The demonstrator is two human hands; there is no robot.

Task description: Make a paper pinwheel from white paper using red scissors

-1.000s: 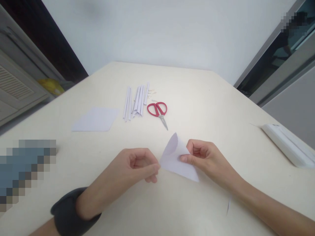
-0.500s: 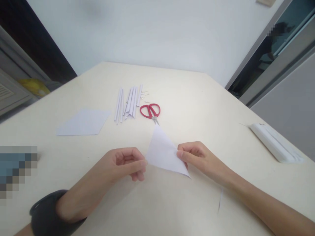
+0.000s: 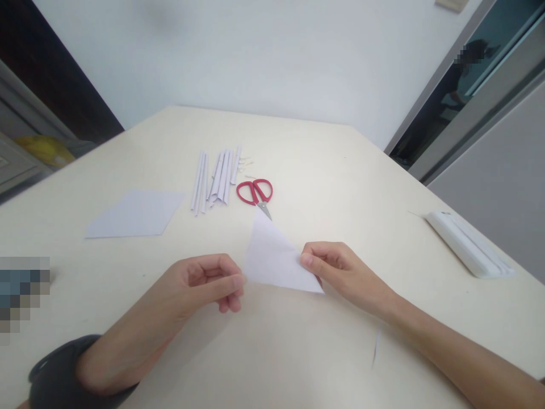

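The fingers point(image 3: 232, 282) of the left hand point(image 3: 204, 281) are closed in a pinch on the left corner of the paper triangle point(image 3: 275, 258), thumb against the index finger, while the other fingers are curled under. The fingers point(image 3: 307, 261) of the right hand point(image 3: 336, 267) pinch the right corner in the same way. The white paper is stretched between both hands, low above the tabletop point(image 3: 340, 182) and near its front edge; its top point leans away, toward the red scissors point(image 3: 254, 192). I cannot tell if the lower edge touches the surface. In my judgement the risk is in the thin grip. Each hand has only a small corner, so a pull outward can tear the paper or let a corner slip out, and unequal pressure can put a crooked crease in it. Both hands are turned with the palms facing each other, wrists low, forearms coming in from the bottom corners. The left wrist wears a black band point(image 3: 55, 378). Farther away lie a bundle of narrow folded paper strips point(image 3: 215, 179), a flat sheet point(image 3: 134, 213) at the left and a long white object point(image 3: 468, 244) at the right; a thin paper sliver point(image 3: 376, 346) lies beside the right forearm.
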